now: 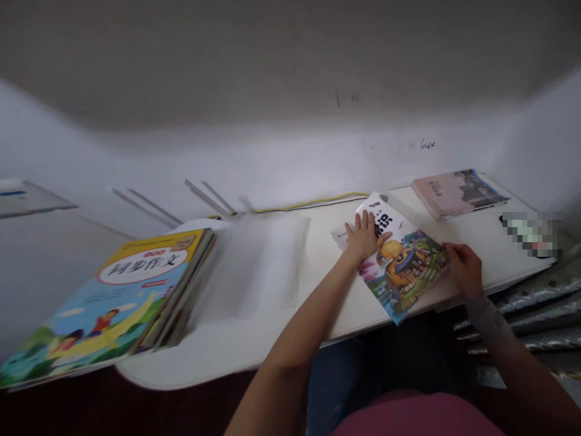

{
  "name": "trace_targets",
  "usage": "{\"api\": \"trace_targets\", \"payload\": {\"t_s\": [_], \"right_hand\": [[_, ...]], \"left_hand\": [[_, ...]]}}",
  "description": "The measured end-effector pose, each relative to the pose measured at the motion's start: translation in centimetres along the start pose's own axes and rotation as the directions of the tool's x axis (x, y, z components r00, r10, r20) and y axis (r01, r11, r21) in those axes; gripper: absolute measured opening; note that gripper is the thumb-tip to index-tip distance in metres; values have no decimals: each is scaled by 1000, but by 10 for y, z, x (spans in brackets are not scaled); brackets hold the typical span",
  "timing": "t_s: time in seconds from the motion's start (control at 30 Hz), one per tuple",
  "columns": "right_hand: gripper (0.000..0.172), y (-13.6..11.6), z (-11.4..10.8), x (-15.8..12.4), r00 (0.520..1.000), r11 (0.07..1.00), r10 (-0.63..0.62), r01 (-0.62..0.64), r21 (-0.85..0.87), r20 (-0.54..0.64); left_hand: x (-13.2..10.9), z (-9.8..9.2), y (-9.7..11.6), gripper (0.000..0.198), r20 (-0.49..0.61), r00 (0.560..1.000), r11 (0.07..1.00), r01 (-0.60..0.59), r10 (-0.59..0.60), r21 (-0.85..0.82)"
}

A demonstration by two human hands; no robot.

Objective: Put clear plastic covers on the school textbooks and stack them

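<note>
A colourful illustrated paperback book (403,269) lies tilted on the white desk (494,269), with a cartoon scene on its cover. My left hand (363,237) rests flat on its upper part, fingers spread. My right hand (465,270) curls around the book's right edge and grips it. A sheet of paper (340,238) pokes out from under the book beside my left hand. Part of the cover is hidden under my left hand.
A thick stack of children's books (122,297) sits at the desk's left end, next to a blurred translucent plastic sheet (254,266). A pink book (458,194) lies at the back right. A pixelated object (531,233) lies at the right. A yellow cable (313,203) runs along the wall.
</note>
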State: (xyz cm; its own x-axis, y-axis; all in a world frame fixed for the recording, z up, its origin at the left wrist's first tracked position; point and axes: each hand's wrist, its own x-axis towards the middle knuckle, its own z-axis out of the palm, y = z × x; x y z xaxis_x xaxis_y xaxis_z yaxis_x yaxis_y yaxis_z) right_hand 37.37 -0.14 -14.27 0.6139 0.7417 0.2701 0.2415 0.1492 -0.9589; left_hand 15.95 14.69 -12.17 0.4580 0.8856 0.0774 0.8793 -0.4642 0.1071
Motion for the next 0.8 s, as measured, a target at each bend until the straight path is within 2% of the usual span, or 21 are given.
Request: {"api": "trace_targets", "payload": {"t_s": [0.1,0.2,0.3,0.43,0.5,0.6,0.7,0.8], "right_hand": [[24,2,1,5,999,998,-23,25,-54,42],[24,9,-2,11,996,990,-20,31,-138,85],[25,19,-7,16,987,924,-55,108,-366,152],[17,28,-4,24,974,833,-113,200,-516,194],[14,31,3,34,963,796,-136,245,-553,231],[12,34,22,57,940,755,-154,310,-577,304],[11,37,47,80,909,730,-162,373,-573,385],[8,38,73,94,864,707,-181,446,-548,470]], "left_hand": [[9,-3,-6,86,93,995,999,-46,45,5],[17,-7,-14,84,50,998,1000,-24,25,-18],[18,-8,-25,78,40,997,998,60,-59,-14],[-5,-5,-37,59,-44,991,992,126,-126,-3],[-23,-6,-47,56,-66,983,985,173,-174,-9],[-42,-12,-74,57,46,960,953,279,-276,-118],[-40,-20,-103,46,165,929,906,363,-332,-217],[-25,-22,-117,44,157,926,894,375,-345,-247]]}}
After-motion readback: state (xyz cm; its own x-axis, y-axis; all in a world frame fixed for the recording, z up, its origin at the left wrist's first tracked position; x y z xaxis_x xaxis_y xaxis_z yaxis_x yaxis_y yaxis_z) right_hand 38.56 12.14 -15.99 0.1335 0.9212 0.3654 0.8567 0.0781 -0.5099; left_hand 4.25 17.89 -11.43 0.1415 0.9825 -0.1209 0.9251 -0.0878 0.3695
